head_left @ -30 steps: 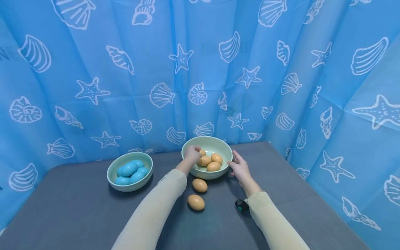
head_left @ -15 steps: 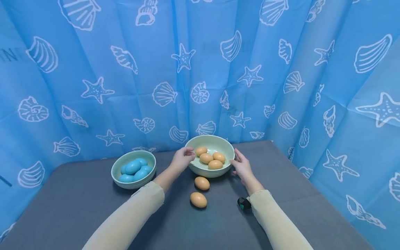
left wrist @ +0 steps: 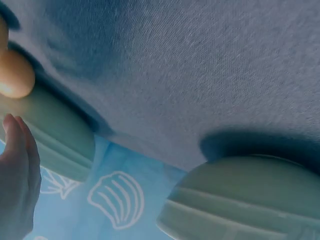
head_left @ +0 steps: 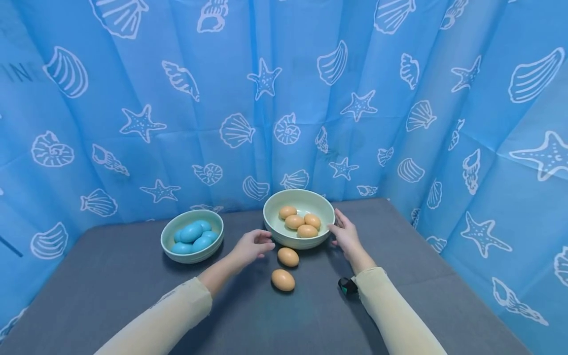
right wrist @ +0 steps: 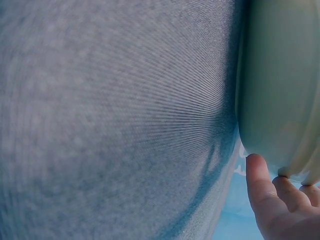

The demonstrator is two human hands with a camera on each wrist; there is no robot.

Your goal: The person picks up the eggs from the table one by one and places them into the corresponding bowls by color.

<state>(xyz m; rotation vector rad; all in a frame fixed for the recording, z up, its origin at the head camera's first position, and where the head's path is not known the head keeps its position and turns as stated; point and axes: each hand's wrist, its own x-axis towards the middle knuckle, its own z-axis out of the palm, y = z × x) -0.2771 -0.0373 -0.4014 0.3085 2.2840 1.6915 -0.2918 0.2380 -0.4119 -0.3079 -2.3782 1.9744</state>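
A pale green bowl (head_left: pixel 323 203) at the back holds several brown eggs (head_left: pixel 295 222). At its right side, my right hand (head_left: pixel 348 241) rests its fingertips against the wall; in the right wrist view, the fingers (right wrist: pixel 260 182) look fairly straight and touch the bowl (right wrist: pixel 275 90). My left hand (head_left: pixel 249 248) holds nothing, its fingers loosely bent, just left of a brown egg (head_left: pixel 288 257) on the table. Nearer to me lies another brown egg (head_left: pixel 283 280). The left wrist view shows the left hand (left wrist: pixel 20 175) beside the bowl (left wrist: pixel 65 130) and an egg (left wrist: pixel 16 75).
A second, smaller green bowl (head_left: pixel 195 257) stands to the left with several blue eggs (head_left: pixel 191 232) in it. Beside the right sleeve lies a small black object (head_left: pixel 347 286). A blue curtain (head_left: pixel 213 88) with white shells hangs behind the grey table (head_left: pixel 310 320).
My left hand has drawn out of the brown-egg bowl, moving left and toward me. One more egg is now visible whole in that bowl. The right hand has stayed at its rim.
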